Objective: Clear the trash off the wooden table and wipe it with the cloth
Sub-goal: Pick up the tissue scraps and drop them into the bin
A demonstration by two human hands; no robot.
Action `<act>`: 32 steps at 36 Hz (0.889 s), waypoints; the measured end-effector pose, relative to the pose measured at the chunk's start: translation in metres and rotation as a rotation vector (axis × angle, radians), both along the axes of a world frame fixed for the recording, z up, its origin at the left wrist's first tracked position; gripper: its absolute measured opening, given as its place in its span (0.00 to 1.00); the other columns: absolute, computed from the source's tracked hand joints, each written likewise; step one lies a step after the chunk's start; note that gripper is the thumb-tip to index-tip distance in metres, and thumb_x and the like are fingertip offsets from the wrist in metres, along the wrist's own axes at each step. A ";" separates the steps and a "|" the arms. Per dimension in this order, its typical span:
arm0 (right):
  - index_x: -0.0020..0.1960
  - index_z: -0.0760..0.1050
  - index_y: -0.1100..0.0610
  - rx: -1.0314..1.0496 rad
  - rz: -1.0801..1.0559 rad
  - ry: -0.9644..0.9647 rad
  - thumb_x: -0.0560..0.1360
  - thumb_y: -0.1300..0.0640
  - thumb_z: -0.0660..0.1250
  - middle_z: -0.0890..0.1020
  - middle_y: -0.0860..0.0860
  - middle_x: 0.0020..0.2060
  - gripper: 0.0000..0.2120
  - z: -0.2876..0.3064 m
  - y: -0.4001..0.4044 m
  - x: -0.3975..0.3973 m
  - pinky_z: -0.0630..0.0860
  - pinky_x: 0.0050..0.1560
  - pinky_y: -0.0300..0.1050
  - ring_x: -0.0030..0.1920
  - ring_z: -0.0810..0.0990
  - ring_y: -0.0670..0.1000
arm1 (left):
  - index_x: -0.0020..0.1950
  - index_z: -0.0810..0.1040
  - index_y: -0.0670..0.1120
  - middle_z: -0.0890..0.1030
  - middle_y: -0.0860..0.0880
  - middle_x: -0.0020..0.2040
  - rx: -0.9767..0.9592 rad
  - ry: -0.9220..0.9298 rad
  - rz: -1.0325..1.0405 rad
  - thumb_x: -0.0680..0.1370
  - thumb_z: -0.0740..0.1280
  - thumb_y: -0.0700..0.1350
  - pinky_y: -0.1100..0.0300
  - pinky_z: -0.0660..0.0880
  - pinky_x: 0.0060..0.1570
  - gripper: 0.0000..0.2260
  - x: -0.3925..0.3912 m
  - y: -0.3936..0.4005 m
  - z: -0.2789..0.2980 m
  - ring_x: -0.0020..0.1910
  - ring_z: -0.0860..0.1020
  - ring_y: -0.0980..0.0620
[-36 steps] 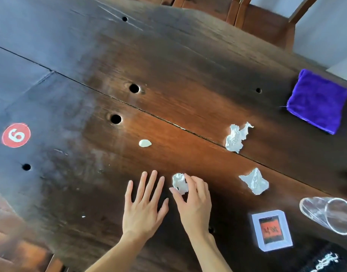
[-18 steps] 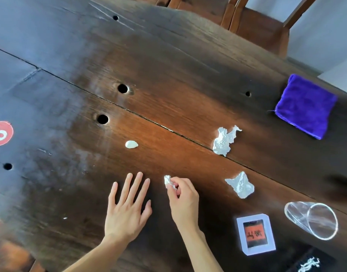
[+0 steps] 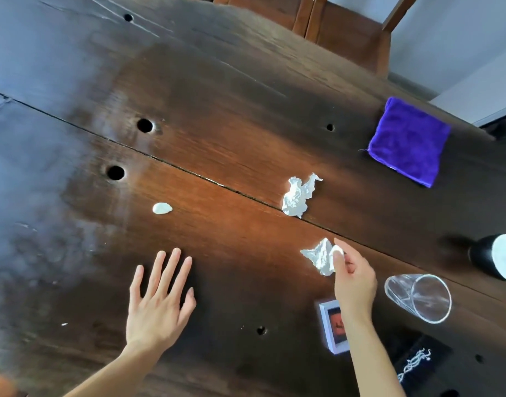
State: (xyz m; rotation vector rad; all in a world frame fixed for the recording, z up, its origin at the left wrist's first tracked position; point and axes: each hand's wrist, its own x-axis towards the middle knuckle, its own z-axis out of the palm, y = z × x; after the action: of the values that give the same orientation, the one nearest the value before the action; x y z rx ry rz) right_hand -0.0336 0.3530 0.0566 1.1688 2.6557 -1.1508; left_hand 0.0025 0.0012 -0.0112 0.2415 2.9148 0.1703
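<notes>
My right hand (image 3: 353,277) pinches a small crumpled white paper scrap (image 3: 337,251) while reaching a second crumpled scrap (image 3: 317,259), to gather both. My left hand (image 3: 157,305) rests spread flat on the dark wooden table (image 3: 217,110). The folded purple cloth (image 3: 409,140) waits near the far edge.

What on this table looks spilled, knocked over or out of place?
A clear glass lies on its side near the right hand. A white blob sits on the wooden table like a spill. Crumpled foil lies loose near the middle seam.
</notes>
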 end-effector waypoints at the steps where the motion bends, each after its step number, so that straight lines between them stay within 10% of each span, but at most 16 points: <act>1: 0.65 0.79 0.50 -0.003 0.003 -0.026 0.81 0.53 0.66 0.82 0.48 0.58 0.13 -0.003 0.006 0.001 0.70 0.41 0.31 0.48 0.78 0.43 | 0.81 0.63 0.50 0.60 0.49 0.83 -0.001 0.003 -0.001 0.80 0.53 0.56 0.38 0.55 0.78 0.29 0.000 0.000 0.000 0.82 0.55 0.46; 11: 0.71 0.75 0.56 0.116 0.152 -0.180 0.79 0.50 0.69 0.77 0.54 0.59 0.23 -0.011 0.003 0.004 0.69 0.41 0.29 0.47 0.76 0.46 | 0.81 0.63 0.50 0.61 0.49 0.82 -0.009 0.028 0.008 0.80 0.53 0.54 0.38 0.54 0.78 0.28 0.001 0.002 -0.002 0.82 0.55 0.46; 17: 0.77 0.66 0.54 0.246 0.166 -0.254 0.72 0.32 0.64 0.71 0.51 0.62 0.40 -0.016 -0.014 0.007 0.81 0.53 0.45 0.57 0.76 0.51 | 0.81 0.63 0.49 0.60 0.49 0.82 -0.016 0.030 0.005 0.80 0.53 0.54 0.38 0.54 0.78 0.28 0.001 0.002 -0.002 0.82 0.55 0.46; 32: 0.68 0.78 0.58 0.132 -0.051 -0.005 0.78 0.62 0.70 0.75 0.53 0.60 0.18 -0.026 -0.026 0.008 0.80 0.53 0.42 0.56 0.75 0.49 | 0.81 0.62 0.50 0.59 0.49 0.83 -0.020 0.022 0.003 0.81 0.52 0.54 0.39 0.53 0.78 0.28 0.001 0.002 -0.002 0.82 0.54 0.46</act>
State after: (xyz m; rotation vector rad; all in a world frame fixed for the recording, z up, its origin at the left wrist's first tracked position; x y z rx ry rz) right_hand -0.0260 0.3270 0.0303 1.2643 2.7501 -0.9909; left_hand 0.0032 0.0036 -0.0137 0.2367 2.9371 0.1392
